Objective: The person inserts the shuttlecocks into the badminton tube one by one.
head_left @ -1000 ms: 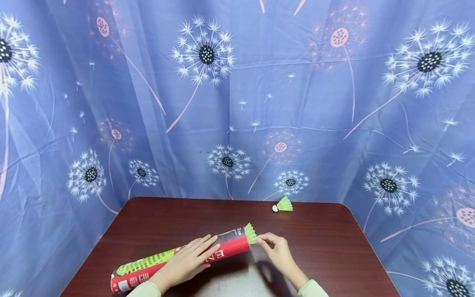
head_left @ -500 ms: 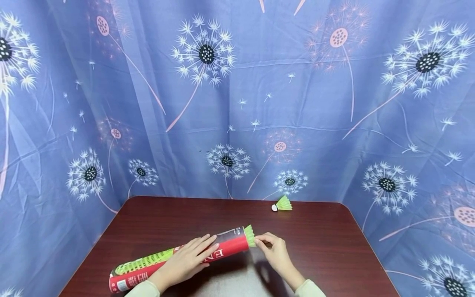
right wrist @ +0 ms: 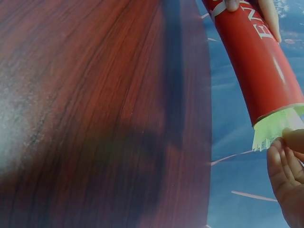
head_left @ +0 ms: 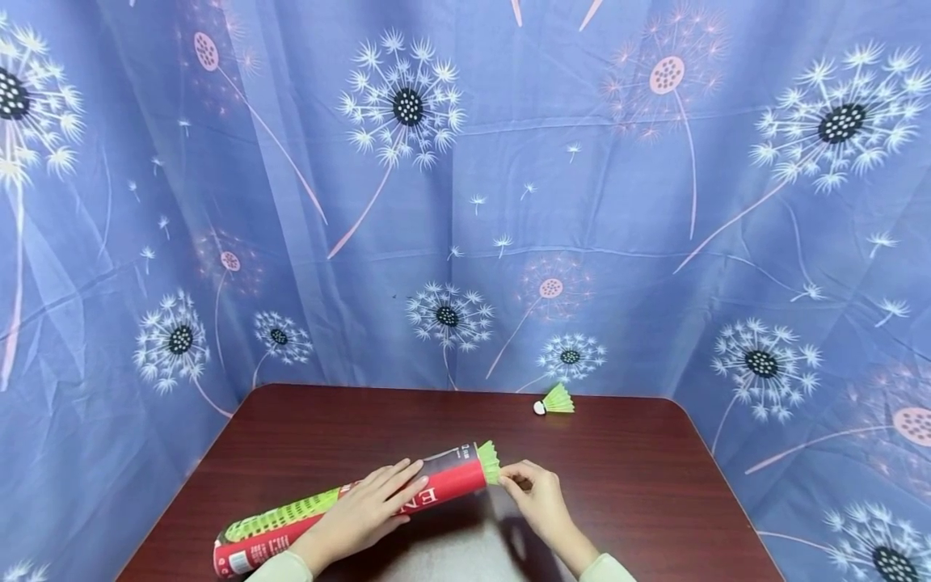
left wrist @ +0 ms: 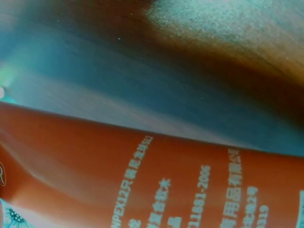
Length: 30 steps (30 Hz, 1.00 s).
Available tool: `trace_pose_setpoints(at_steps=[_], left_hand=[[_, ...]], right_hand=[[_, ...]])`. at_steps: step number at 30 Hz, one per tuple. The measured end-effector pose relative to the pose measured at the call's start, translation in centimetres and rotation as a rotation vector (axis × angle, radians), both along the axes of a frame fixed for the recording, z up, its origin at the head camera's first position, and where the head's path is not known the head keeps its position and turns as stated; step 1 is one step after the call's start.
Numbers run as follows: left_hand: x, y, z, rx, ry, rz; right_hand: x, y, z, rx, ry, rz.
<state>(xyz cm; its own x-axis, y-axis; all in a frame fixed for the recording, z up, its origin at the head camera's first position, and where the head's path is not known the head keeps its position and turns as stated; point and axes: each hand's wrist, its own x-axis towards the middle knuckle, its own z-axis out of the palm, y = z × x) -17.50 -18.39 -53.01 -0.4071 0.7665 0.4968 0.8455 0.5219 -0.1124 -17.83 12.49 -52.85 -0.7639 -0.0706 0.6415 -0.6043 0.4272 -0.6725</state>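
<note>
A long red shuttlecock tube (head_left: 454, 485) with a black and yellow-green printed side lies slantwise above the near part of the table. My left hand (head_left: 371, 513) holds it around the middle, fingers over the top and thumb on the lower side. From the tube's right end sticks the yellow-green skirt of a shuttlecock (head_left: 489, 462); its head is hidden inside. Thumb and fingers of my right hand (head_left: 540, 499) pinch the skirt's rim, also seen in the right wrist view. Red tube wall with white lettering fills the lower left wrist view.
Another yellow-green shuttlecock (head_left: 557, 399) with a white head lies near the far edge of the dark red wooden table (head_left: 349, 428). Behind and beside the table hangs a blue curtain (head_left: 509, 218) with a dandelion print. A pale glare spot shows on the tabletop at the front.
My right hand has shifted very slightly left and down with the pinched shuttlecock's rim. The tube's open end has also moved a little left. My left hand's hold looks the same.
</note>
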Motion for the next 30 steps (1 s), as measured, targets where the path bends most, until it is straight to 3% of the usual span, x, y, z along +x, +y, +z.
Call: trace_pose_setpoints(at_steps=[11, 30], left_hand=[[0.1, 0.0, 0.3, 0.005, -0.011, 0.003], [0.2, 0.3, 0.0, -0.004, -0.002, 0.000]], right_hand=[[-0.2, -0.5, 0.0, -0.034, 0.030, -0.011], [-0.5, -1.3, -0.8, -0.034, 0.022, 0.050]])
